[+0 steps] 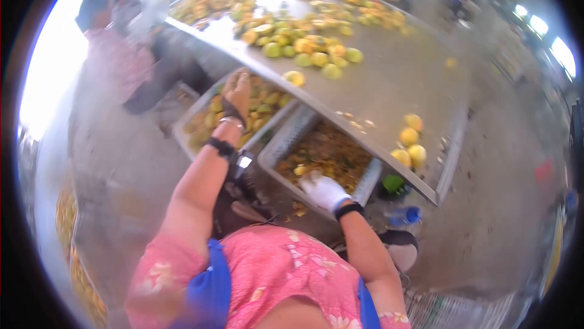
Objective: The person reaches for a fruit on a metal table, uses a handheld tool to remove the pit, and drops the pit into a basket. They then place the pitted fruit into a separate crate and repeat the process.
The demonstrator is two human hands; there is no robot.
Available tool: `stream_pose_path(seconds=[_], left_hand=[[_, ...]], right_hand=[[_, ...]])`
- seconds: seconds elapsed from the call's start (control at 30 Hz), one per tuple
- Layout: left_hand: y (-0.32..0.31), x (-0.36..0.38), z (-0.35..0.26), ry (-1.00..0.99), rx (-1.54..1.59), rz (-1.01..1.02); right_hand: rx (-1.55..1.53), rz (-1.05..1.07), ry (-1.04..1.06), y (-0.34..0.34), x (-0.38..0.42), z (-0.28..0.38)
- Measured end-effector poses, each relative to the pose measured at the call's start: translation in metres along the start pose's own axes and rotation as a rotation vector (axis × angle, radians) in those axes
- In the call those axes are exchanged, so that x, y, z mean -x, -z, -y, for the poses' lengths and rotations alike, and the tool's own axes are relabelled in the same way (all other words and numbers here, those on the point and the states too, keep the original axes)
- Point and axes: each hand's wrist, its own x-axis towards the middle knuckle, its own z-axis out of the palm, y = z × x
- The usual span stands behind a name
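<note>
A: Overhead, we log the steel table (389, 86) as the largest item. It slopes across the view, with a heap of yellow-green fruit (304, 43) on its far part and a few loose fruits (409, 146) near its close edge.

B: Next in size, we note two crates below the table edge. The left crate (194, 116) holds whole fruit; the right crate (359, 186) holds cut scraps and peel.

A: And the person across the table (115, 43)?

B: Blurred; we record only a pink top.

A: Hands, then. Our left hand (236, 89) is bare, reaching over the left crate up by the table edge. Whether it grips a fruit we cannot tell; its fingers point away from us.

B: Our right hand (323, 190), in a white glove, sits at the near rim of the right crate, fingers curled. We cannot tell if it holds anything.
</note>
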Motion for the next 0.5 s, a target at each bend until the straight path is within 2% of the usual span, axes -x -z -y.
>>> stream_pose_path(seconds=[0.03, 0.07, 0.1, 0.17, 0.23, 0.3, 0.37, 0.4, 0.5], left_hand=[[-0.022, 0.011, -0.02, 0.019, -0.057, 0.007], [-0.043, 0.017, -0.022, 0.105, -0.097, 0.126], [-0.074, 0.032, -0.032, 0.062, -0.186, 0.27], [-0.127, 0.061, -0.024, -0.121, -0.234, 0.605], [-0.185, 0.097, -0.021, -0.468, -0.491, 0.772], [-0.226, 0.121, -0.062, -0.456, -0.515, 1.136], [-0.26, 0.14, -0.049, -0.554, -0.581, 1.265], [-0.276, 0.145, -0.038, -0.596, -0.625, 1.325], [-0.307, 0.149, -0.005, -0.553, -0.58, 1.453]], right_hand=[[0.188, 0.07, 0.135, -0.007, -0.002, -0.008], [0.115, 0.09, 0.08, -0.008, -0.003, -0.011], [0.046, 0.107, 0.032, -0.008, -0.006, -0.013], [0.087, 0.122, -0.031, -0.026, -0.014, -0.023], [0.136, 0.164, -0.003, -0.006, -0.01, -0.009], [0.048, 0.117, -0.01, 0.025, 0.002, 0.016], [-0.02, 0.019, -0.115, 0.016, 0.004, 0.013], [-0.019, 0.035, -0.131, 0.019, 0.004, 0.013], [-0.02, 0.025, -0.152, 0.009, 0.005, 0.001]])
